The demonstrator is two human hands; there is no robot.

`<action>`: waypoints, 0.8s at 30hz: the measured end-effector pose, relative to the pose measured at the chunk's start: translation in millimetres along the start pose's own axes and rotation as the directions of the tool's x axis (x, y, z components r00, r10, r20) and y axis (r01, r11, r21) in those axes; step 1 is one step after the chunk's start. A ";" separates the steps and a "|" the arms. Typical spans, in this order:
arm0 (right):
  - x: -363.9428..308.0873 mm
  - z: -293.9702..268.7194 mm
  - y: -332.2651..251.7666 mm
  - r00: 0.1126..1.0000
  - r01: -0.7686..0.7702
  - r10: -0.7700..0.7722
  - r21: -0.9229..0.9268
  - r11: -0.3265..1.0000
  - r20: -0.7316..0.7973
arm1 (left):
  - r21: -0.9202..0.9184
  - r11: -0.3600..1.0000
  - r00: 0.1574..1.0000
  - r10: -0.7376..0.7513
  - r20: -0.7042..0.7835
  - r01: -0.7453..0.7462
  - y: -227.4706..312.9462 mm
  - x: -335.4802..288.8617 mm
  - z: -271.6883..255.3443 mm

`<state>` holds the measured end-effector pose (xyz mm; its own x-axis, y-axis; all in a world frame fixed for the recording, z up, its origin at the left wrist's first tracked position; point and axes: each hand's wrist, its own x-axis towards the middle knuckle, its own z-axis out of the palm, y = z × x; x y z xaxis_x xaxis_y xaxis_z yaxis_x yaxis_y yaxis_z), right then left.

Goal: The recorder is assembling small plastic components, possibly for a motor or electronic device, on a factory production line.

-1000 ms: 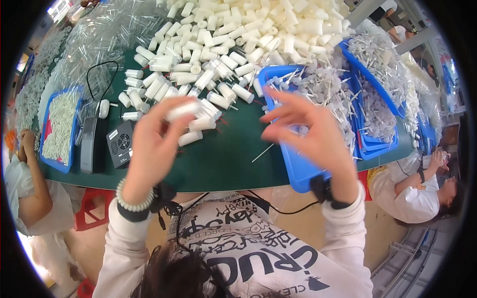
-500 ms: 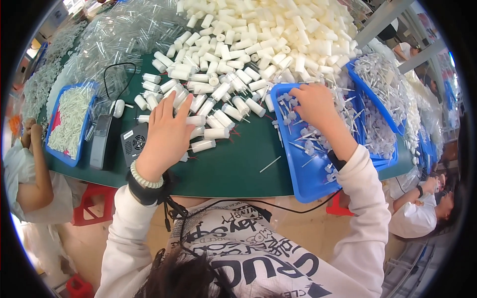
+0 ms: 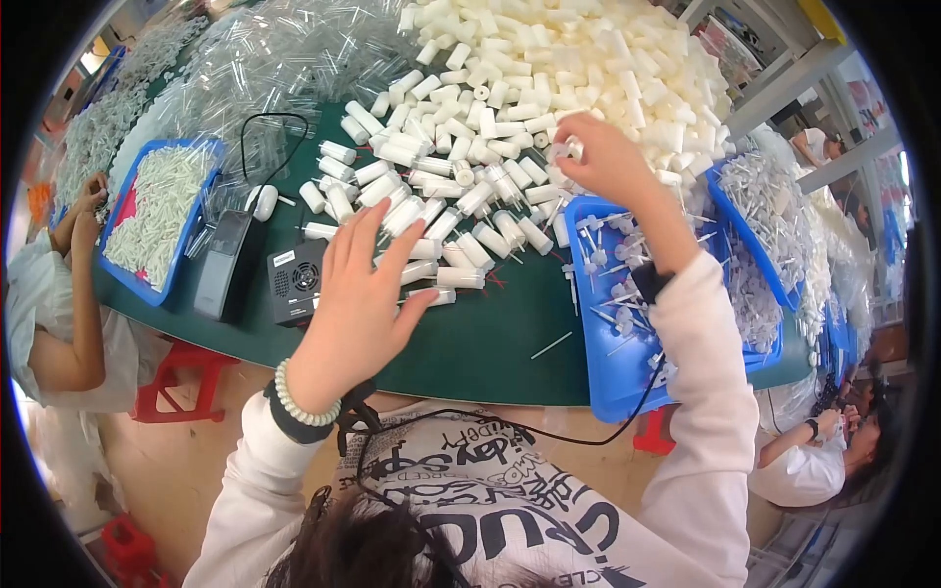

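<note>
green table (image 3: 490, 343): left hand (image 3: 358, 294) fingers spread above white tubes (image 3: 461, 250); right hand (image 3: 603, 162) fingers pinching a small clear cap (image 3: 571, 149).

White long sleeves, a pearl bead bracelet (image 3: 297, 397), dark wristbands, and a black-lettered white shirt.

The right hand (image 3: 608, 162) has moved from the blue tray (image 3: 613, 363) to the white tubes (image 3: 549, 88).

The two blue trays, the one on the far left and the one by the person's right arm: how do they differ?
The left blue tray is heaped with small white tube-like pieces, while the right blue tray holds scattered thin white pieces with stems, its blue floor showing between them. The left tray lies away from both hands; the right hand reaches over the right tray. Both are shallow, blue and sit on the green table.
</note>
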<state>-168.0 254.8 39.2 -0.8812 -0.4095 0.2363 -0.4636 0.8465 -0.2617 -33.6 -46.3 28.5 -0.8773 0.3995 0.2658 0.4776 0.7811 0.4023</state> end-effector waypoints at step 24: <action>-134.1 -24.6 -150.2 0.948 0.097 0.185 0.792 0.603 -0.257 | -0.910 -0.124 0.912 -0.071 0.405 0.395 37.0 -9.0 -9.0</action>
<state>22.1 190.9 69.8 -0.8977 -0.1438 0.4165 -0.4386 0.2014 -0.8758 -7.6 -25.4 48.8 -0.8529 0.5027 -0.1410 -0.3628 -0.3763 0.8525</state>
